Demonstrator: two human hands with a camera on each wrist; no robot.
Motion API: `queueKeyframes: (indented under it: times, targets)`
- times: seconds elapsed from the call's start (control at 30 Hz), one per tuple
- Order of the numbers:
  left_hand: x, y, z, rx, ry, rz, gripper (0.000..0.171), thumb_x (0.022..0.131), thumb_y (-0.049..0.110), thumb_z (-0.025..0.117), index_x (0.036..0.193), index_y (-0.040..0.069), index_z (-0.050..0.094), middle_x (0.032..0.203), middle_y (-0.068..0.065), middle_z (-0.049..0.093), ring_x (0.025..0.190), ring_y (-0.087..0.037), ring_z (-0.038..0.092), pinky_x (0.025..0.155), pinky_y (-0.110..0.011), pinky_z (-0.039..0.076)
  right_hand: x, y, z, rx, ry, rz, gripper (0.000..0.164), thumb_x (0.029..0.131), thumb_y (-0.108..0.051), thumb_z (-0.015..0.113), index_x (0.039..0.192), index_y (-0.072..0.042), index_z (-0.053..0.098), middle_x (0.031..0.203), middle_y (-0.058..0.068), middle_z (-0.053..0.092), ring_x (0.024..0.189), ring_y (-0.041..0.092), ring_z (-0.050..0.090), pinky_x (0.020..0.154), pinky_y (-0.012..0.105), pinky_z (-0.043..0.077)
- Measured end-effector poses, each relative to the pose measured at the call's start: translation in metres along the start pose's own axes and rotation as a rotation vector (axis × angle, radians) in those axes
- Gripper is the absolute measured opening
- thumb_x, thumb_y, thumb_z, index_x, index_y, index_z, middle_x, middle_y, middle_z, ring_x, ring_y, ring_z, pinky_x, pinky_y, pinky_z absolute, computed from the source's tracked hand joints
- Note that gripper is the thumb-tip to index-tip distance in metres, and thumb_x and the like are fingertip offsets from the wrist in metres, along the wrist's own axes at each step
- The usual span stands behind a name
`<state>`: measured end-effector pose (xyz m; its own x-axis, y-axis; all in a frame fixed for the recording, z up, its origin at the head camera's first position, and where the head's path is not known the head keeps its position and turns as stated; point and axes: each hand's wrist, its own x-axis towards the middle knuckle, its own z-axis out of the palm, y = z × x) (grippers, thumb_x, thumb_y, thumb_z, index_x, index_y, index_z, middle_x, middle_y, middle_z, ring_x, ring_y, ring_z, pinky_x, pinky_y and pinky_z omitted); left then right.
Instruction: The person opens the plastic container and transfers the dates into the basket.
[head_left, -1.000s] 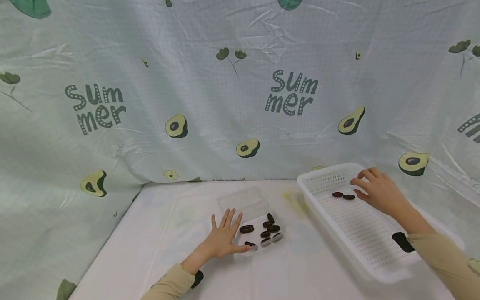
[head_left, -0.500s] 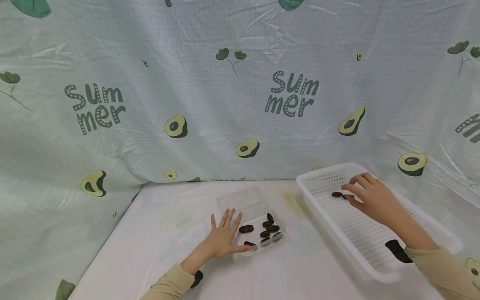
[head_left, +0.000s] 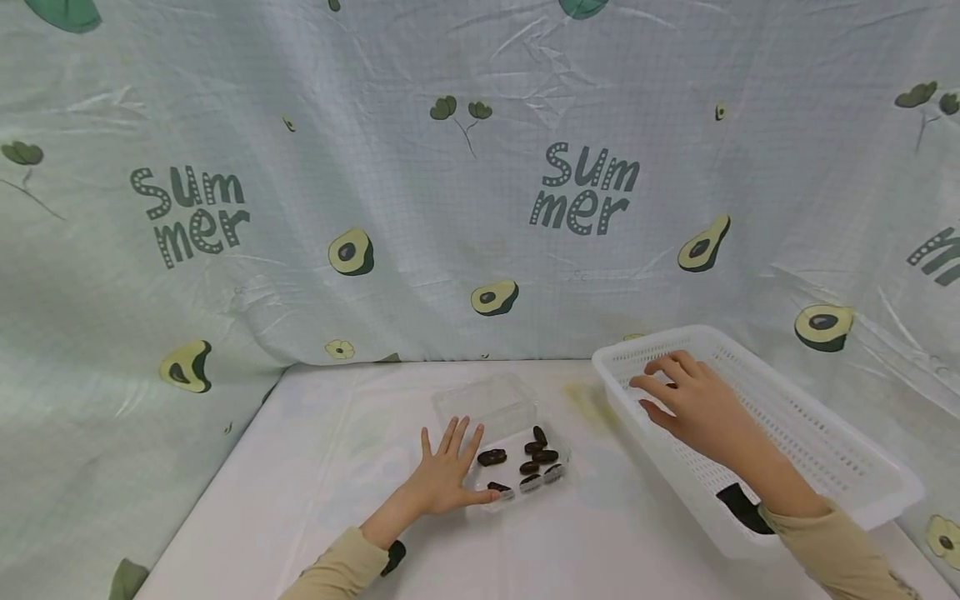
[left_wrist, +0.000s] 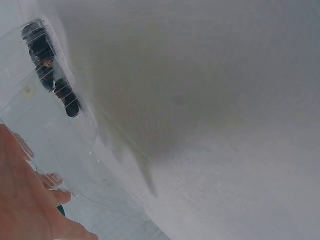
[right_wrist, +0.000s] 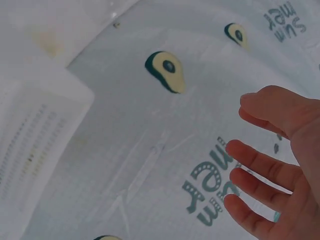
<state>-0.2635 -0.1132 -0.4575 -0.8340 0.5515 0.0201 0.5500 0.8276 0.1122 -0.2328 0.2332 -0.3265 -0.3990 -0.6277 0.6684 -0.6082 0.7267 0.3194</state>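
My left hand (head_left: pixel 446 477) lies at the left side of a clear plastic box (head_left: pixel 517 486), fingers spread and straight, thumb at its near edge. Several dark brown, oval, date-like fruits (head_left: pixel 545 457) lie inside the box; a few dark ones (left_wrist: pixel 41 50) show through its wall in the left wrist view. Over the left part of a white basket hovers my right hand (head_left: pixel 701 408), fingers bent loosely and thumb apart from them in the head view. Nothing shows in the right hand (right_wrist: pixel 280 165). A bit of one dark fruit (head_left: pixel 672 385) shows between its fingers, beyond them in the basket.
The white perforated basket (head_left: pixel 825 450) stands at the right of the table, its left rim below the right hand. The box's clear lid (head_left: pixel 480 400) stands open at the back. A printed sheet (head_left: pixel 412 183) hangs behind the white table (head_left: pixel 360 433).
My right hand has moved left across the basket, passing over the two fruits there, which it now mostly covers. The left hand and the box have stayed put.
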Motion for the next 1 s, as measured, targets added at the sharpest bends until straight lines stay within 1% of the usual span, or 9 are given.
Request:
queueKeyframes:
  times: [0.2,0.27,0.3,0.33,0.4,0.47,0.53,0.7,1.0]
  targets:
    - [0.001,-0.001,0.003,0.006,0.009,0.007,0.100,0.074,0.077,0.035,0.145,0.011,0.010,0.149,-0.019,0.009,0.137,-0.037,0.008,0.096,-0.070,0.009,0.008,-0.028,0.015,0.071,0.000,0.012,0.047,0.096,-0.038,0.022,0.092,-0.015,0.063,0.087,0.006,0.055,0.081,0.023,0.049,0.056,0.034,0.041]
    - [0.002,-0.002,0.004,0.009,0.015,0.009,0.100,0.074,0.077,0.035,0.145,0.011,0.010,0.149,-0.019,0.010,0.137,-0.037,0.008,0.096,-0.071,0.009,0.009,-0.035,0.022,0.091,-0.008,0.004,0.043,0.096,-0.036,0.025,0.092,-0.015,0.063,0.088,0.005,0.055,0.082,0.022,0.048,0.057,0.033,0.041]
    - [0.002,-0.002,0.004,0.010,0.017,0.009,0.100,0.074,0.077,0.035,0.145,0.011,0.010,0.149,-0.019,0.010,0.137,-0.037,0.009,0.095,-0.071,0.009,0.010,-0.038,0.026,0.103,-0.015,0.000,0.038,0.095,-0.034,0.030,0.093,-0.015,0.062,0.088,0.005,0.055,0.082,0.021,0.048,0.058,0.032,0.041]
    - [0.002,-0.002,0.004,0.009,0.017,0.009,0.100,0.074,0.077,0.035,0.145,0.011,0.010,0.149,-0.019,0.010,0.137,-0.037,0.008,0.095,-0.071,0.009,0.011,-0.041,0.030,0.110,-0.025,-0.003,0.028,0.094,-0.031,0.039,0.093,-0.015,0.062,0.088,0.004,0.055,0.082,0.021,0.048,0.058,0.031,0.041]
    - [0.003,-0.003,0.005,0.010,0.021,0.008,0.100,0.074,0.077,0.035,0.145,0.012,0.011,0.149,-0.019,0.010,0.137,-0.037,0.009,0.095,-0.071,0.009,0.012,-0.047,0.037,0.113,-0.048,-0.005,0.011,0.087,-0.025,0.057,0.093,-0.017,0.061,0.089,0.003,0.054,0.083,0.019,0.048,0.059,0.031,0.041]
    - [0.003,-0.003,0.004,0.011,0.023,0.006,0.100,0.074,0.077,0.035,0.145,0.012,0.011,0.149,-0.019,0.010,0.137,-0.037,0.009,0.095,-0.071,0.009,0.013,-0.052,0.043,0.110,-0.065,-0.008,0.021,0.074,-0.018,0.071,0.093,-0.017,0.061,0.089,0.003,0.054,0.084,0.019,0.048,0.060,0.030,0.042]
    - [0.003,-0.003,0.004,0.016,0.026,0.007,0.099,0.074,0.077,0.035,0.145,0.012,0.011,0.149,-0.019,0.010,0.137,-0.037,0.009,0.095,-0.071,0.010,0.014,-0.056,0.049,0.102,-0.071,-0.014,0.033,0.063,-0.015,0.078,0.092,-0.018,0.061,0.089,0.002,0.055,0.085,0.019,0.049,0.061,0.030,0.042]
    - [0.003,-0.003,0.005,0.019,0.027,0.008,0.100,0.074,0.077,0.036,0.145,0.012,0.011,0.149,-0.019,0.011,0.137,-0.038,0.010,0.095,-0.071,0.010,0.017,-0.064,0.066,0.070,-0.074,-0.057,0.033,0.064,-0.020,0.079,0.091,-0.019,0.061,0.088,0.001,0.055,0.086,0.020,0.049,0.067,0.031,0.044]
    - [0.003,-0.003,0.003,0.009,0.008,-0.004,0.100,0.074,0.077,0.037,0.145,0.011,0.011,0.149,-0.019,0.009,0.137,-0.037,0.009,0.095,-0.071,0.010,0.021,-0.076,0.094,-0.007,-0.136,-0.123,0.033,0.067,-0.030,0.076,0.092,-0.020,0.058,0.089,-0.002,0.054,0.085,0.016,0.049,0.064,0.027,0.043]
